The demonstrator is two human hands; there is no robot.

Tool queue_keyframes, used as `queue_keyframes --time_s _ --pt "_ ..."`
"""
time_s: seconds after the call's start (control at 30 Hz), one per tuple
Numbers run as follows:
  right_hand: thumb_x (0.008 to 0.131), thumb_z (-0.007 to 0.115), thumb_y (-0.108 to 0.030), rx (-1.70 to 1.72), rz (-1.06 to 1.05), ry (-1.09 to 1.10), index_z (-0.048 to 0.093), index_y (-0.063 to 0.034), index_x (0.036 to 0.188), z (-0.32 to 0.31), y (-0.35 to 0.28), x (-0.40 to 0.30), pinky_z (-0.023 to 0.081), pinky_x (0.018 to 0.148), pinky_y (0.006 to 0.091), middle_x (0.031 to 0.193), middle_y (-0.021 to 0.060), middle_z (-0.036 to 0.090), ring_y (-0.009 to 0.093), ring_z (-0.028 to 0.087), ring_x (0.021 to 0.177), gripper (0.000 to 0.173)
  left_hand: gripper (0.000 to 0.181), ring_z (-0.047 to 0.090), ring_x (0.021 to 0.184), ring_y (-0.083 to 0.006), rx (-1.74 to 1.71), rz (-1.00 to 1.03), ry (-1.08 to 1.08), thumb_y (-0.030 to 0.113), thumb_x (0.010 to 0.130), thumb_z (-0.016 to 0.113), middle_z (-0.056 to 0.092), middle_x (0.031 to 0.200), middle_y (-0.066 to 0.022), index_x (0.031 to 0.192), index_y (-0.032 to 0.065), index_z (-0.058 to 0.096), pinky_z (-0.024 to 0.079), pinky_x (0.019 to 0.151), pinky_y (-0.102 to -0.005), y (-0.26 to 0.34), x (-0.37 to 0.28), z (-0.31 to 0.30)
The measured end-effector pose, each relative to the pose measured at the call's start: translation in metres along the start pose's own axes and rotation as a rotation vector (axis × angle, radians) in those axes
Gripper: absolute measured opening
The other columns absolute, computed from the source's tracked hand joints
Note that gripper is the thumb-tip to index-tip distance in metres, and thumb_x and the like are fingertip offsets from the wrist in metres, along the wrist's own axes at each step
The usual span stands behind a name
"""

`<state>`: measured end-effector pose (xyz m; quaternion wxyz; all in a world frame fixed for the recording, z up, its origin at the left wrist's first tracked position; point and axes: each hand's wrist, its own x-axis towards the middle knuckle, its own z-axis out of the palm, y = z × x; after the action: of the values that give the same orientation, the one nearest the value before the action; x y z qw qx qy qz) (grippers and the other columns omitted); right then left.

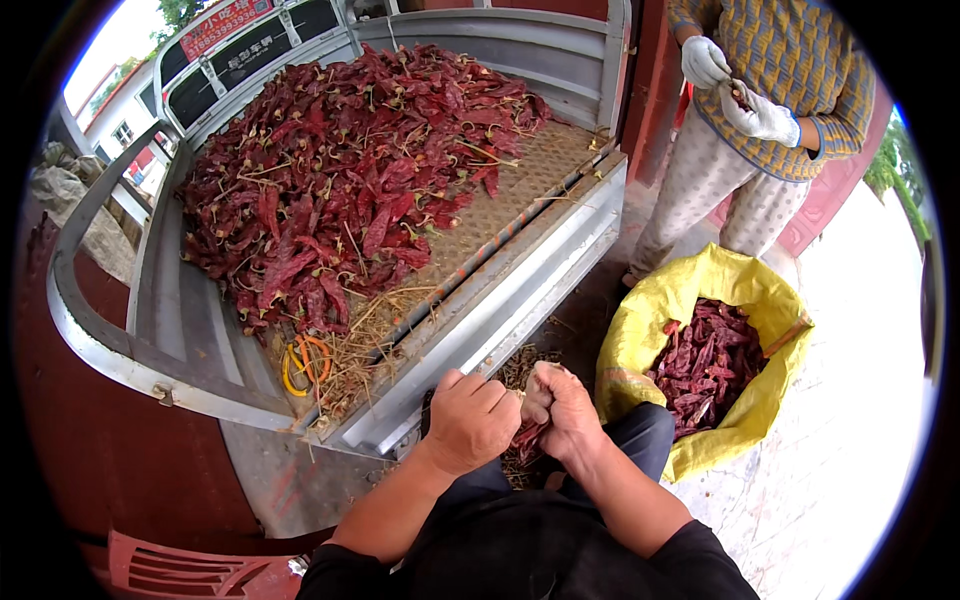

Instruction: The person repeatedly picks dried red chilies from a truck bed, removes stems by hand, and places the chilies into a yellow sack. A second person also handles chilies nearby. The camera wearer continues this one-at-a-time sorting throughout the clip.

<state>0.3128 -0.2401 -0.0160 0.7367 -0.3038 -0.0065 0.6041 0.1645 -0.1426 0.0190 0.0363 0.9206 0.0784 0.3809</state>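
Dried red chili peppers lie heaped on the metal bed of a small truck in front of me. My left hand is closed just over the near edge of the bed; whether anything is inside its fingers is hidden. Close beside it on the right, my right hand is shut on dried chili peppers, which hang below its fingers. A small pale bit shows between the two hands. To the right stands an open yellow woven sack with dark dried chilies inside.
A person in white gloves stands behind the sack, holding a small dark thing. The truck's side panel runs just beyond my hands. Straw and yellow and orange loops lie at the bed's corner. A red plastic chair is at lower left.
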Motion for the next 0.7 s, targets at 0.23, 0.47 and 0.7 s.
queue_keyframes --time_s 0.23,0.47,0.7 --pt "0.099 0.071 -0.021 -0.506 -0.432 0.320 0.060 -0.0076 0.106 -0.095 -0.085 0.015 0.045 0.072 0.0314 0.088 0.0042 0.058 0.017 0.054 0.077 0.019 0.027 0.069 0.081 -0.0274 -0.025 -0.274 -0.325 0.019 0.086 0.078 0.068 0.086 -0.0061 0.112 0.0103 0.073 0.048 0.071 -0.0424 -0.009 -0.043 0.010" --pt "0.095 0.073 -0.020 -1.614 -0.839 0.834 0.064 -0.0013 0.129 -0.220 -0.210 -0.021 0.052 0.089 0.0348 0.108 0.0122 0.069 0.022 0.066 0.098 0.040 0.030 0.072 0.089 -0.0350 0.145 -0.473 -0.233 0.020 0.092 0.073 0.073 0.100 -0.0107 0.120 0.0117 0.070 0.056 0.080 -0.0489 -0.091 -0.025 -0.026" --pt "0.096 0.072 -0.020 -1.545 -0.816 0.718 0.063 0.0032 0.139 -0.211 -0.187 -0.024 0.054 0.099 0.0382 0.122 0.0192 0.072 0.028 0.070 0.112 0.049 0.030 0.073 0.097 -0.0364 0.502 -0.710 -0.283 0.023 0.096 0.069 0.072 0.112 -0.0150 0.125 0.0143 0.072 0.057 0.082 -0.0505 -0.203 -0.006 -0.030"
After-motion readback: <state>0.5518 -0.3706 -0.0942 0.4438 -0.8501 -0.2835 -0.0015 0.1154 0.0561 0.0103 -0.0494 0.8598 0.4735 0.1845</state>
